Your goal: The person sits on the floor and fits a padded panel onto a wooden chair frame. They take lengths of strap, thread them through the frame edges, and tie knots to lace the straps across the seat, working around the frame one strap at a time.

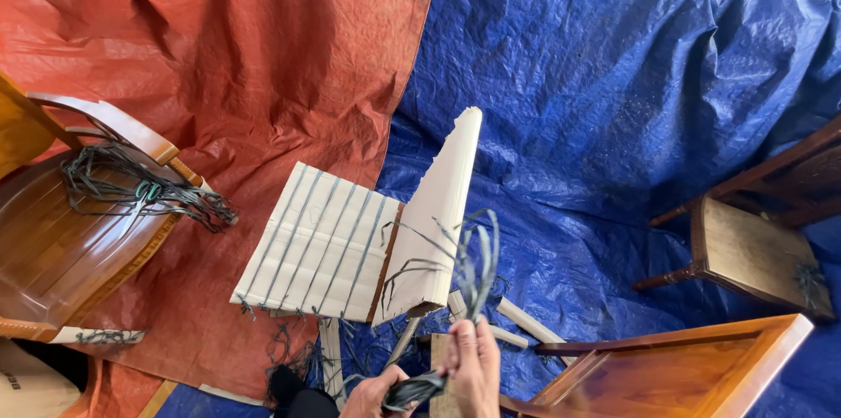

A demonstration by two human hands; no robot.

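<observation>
At the bottom centre of the frame the right hand (477, 365) holds a bundle of dark flat strands (473, 273), its grip pressed together around the stems so the loose ends fan upward toward the middle of the frame. The left hand (375, 393), just beside it at the bottom edge, has its grip curled shut on the lower tail of the same strands. Behind them, in the centre, a pale woven seat panel (324, 243) lies on the orange tarp (219, 50), with a pale folded sheet (442, 208) standing at its right edge where the blue tarp (613, 102) begins. More dark strands (140, 186) are heaped on the wooden chair (53, 251) at left; a second wooden chair (753, 251) stands at right and a wooden frame (692, 365) lies at lower right. Sorting the strands would likely go best with the hands close together, the bundle taut between them, and single strands drawn from the fanned ends so they do not tangle.
</observation>
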